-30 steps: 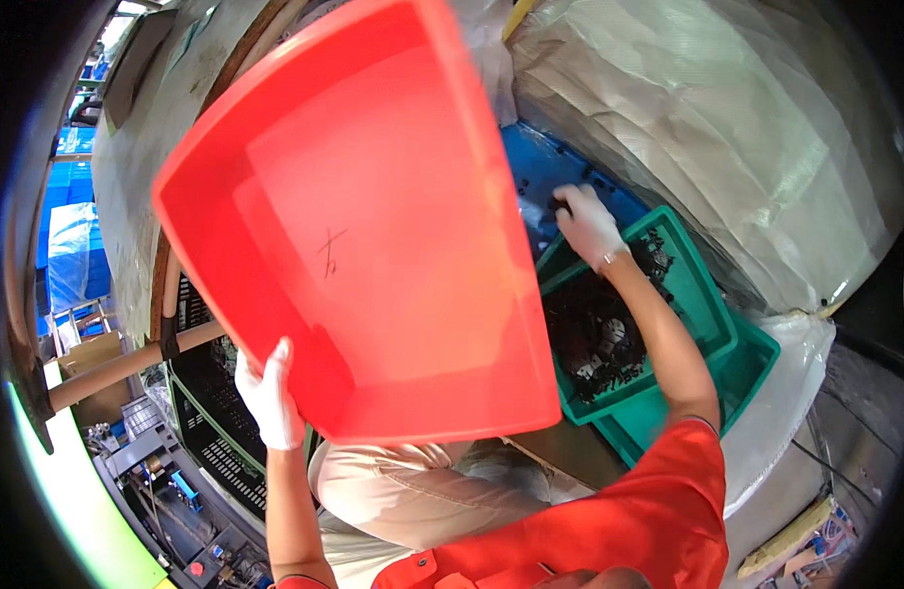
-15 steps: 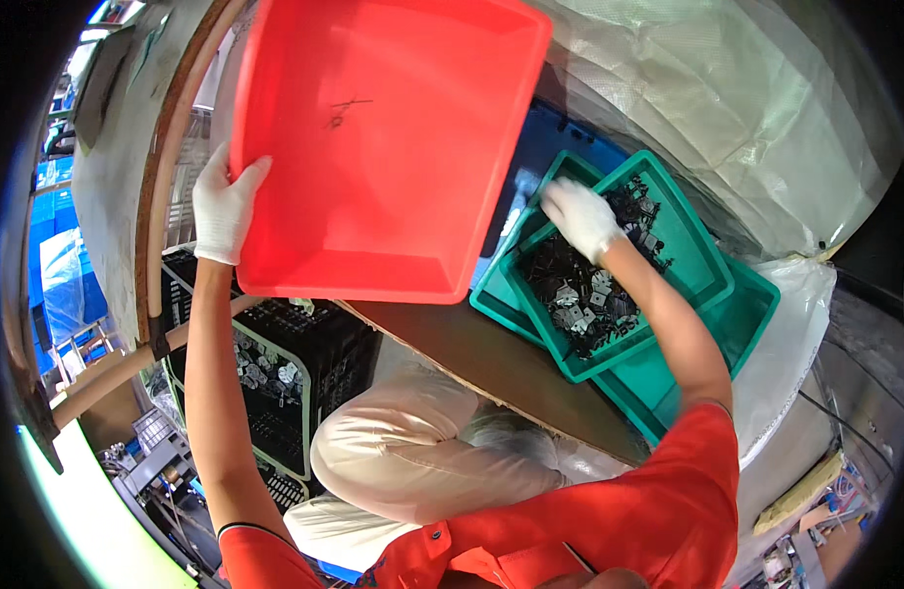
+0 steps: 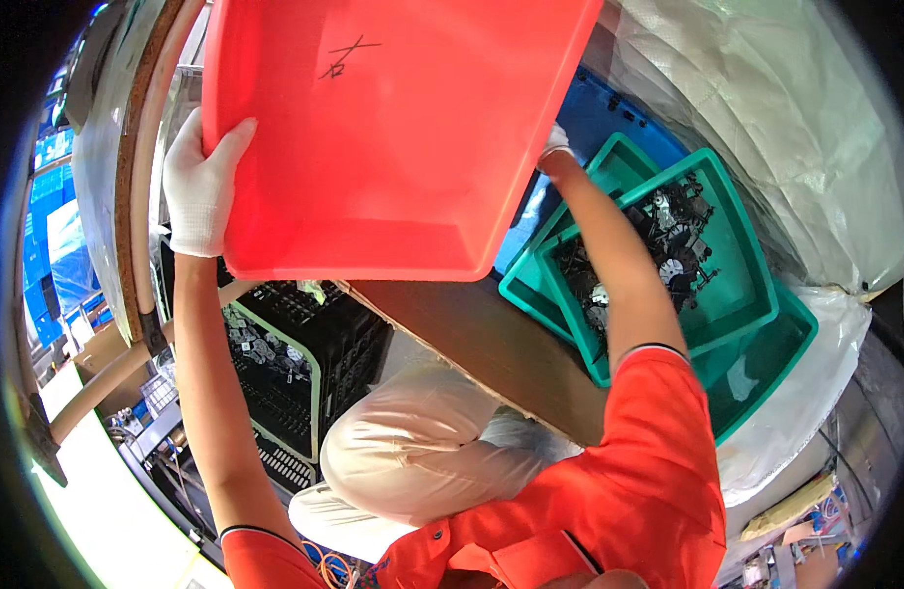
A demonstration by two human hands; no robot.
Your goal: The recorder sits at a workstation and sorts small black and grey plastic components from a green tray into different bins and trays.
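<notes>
A large, shallow red plastic tray [image 3: 393, 157], with a dark handwritten mark on its bare inside, is held up in front of me. My left hand [image 3: 200, 187], in a white glove, grips its left side with the thumb over the rim. At the tray's right edge is my gloved right hand [image 3: 557, 145]; its fingers are hidden behind the tray, so I cannot tell whether they grip it. Beneath my right forearm, a green tray [image 3: 732, 285] holds many small black and silver parts [image 3: 683, 236]. It rests on other green trays [image 3: 766, 378].
A blue surface [image 3: 609, 118] lies behind the green trays. A brown board edge [image 3: 491, 353] runs before my knees. Black crates [image 3: 314, 353] with grey parts stand below left. Whitish plastic sheeting [image 3: 766, 128] covers the far right; a wood-edged panel [image 3: 128, 177] stands left.
My right hand has left the parts in the green tray and moved up and left to the red tray's right edge. The red tray, with my left hand on it, sits slightly higher in view.
</notes>
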